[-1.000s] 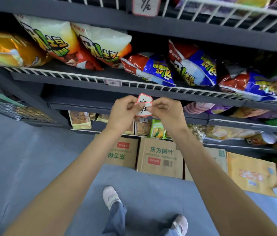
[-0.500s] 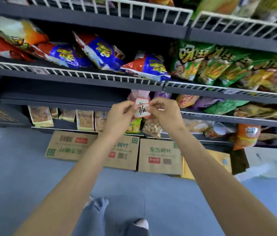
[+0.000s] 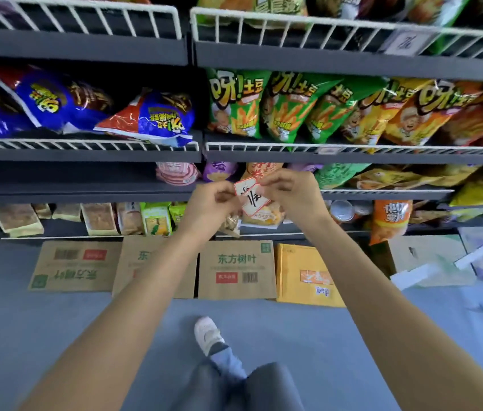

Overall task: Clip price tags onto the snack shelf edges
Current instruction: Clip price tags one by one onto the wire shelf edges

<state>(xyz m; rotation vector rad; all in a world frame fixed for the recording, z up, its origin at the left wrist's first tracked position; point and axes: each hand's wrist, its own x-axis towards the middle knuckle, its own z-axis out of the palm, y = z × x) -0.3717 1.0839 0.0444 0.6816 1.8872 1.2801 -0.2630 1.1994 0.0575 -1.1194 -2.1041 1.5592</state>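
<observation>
A small price tag (image 3: pixel 250 197) is pinched between the left hand (image 3: pixel 212 203) and the right hand (image 3: pixel 289 188), just below the wire shelf edge (image 3: pixel 264 148). It is probably unclipped; a loose pinch could drop it.

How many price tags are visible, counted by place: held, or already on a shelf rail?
Held price tag: 1
Price tags on shelf rails: 2
Total: 3
</observation>
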